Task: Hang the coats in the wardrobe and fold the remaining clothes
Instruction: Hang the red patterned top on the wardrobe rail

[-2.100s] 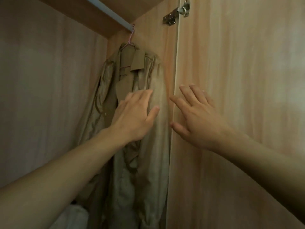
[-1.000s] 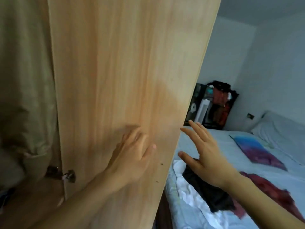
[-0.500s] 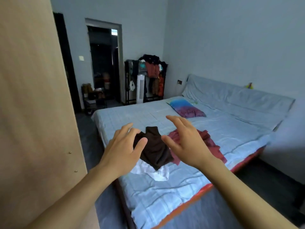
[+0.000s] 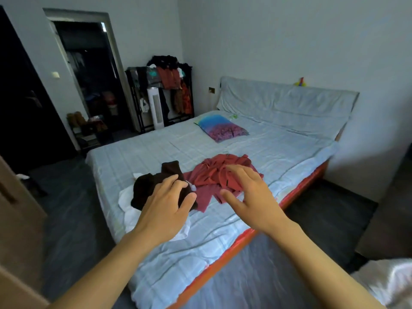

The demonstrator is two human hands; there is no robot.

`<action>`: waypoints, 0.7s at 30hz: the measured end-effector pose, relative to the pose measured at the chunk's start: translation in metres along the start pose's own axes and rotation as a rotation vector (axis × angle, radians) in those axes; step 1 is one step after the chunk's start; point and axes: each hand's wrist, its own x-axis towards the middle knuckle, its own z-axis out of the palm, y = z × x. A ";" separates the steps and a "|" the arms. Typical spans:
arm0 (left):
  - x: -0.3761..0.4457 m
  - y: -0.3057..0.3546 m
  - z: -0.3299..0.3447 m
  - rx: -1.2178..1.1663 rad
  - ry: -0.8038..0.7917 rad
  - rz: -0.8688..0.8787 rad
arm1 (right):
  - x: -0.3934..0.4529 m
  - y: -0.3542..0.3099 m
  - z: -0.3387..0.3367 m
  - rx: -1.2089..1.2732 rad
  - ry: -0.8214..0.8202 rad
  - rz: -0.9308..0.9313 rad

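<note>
Three garments lie heaped on the bed (image 4: 156, 150), near its front edge: a dark top (image 4: 151, 186), a red one (image 4: 220, 175) just right of it and touching, and a white one (image 4: 129, 197) spread beneath the dark one, reaching toward the bed's left edge. Both bare arms stretch out over the near corner of the bed. The left hand (image 4: 166, 210) hangs in front of the dark top, fingers loosely spread and holding nothing. The right hand (image 4: 252, 197) hangs in front of the red one, fingers also spread and empty. Whether either hand touches cloth cannot be told.

One pillow (image 4: 223, 128) lies further back, well apart from the heap, before the covered headboard (image 4: 289, 101). Bare sheet lies between heap and pillow. An orange strip (image 4: 296, 188) runs along the mattress edge. Dark floor (image 4: 73, 210) lies open to the left, up to a brown panel (image 4: 15, 215) at the frame's edge. At the far wall stand one clothes rack (image 4: 169, 85) and a white tower fan (image 4: 156, 108), beside an open doorway (image 4: 89, 74).
</note>
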 end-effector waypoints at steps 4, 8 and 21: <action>0.047 0.019 0.033 -0.041 -0.025 0.055 | 0.004 0.043 -0.014 -0.008 -0.002 0.072; 0.100 0.031 0.072 -0.136 -0.053 0.118 | 0.025 0.077 -0.024 -0.092 -0.004 0.085; 0.275 0.018 0.138 -0.162 -0.125 0.219 | 0.151 0.162 -0.019 -0.214 0.016 0.146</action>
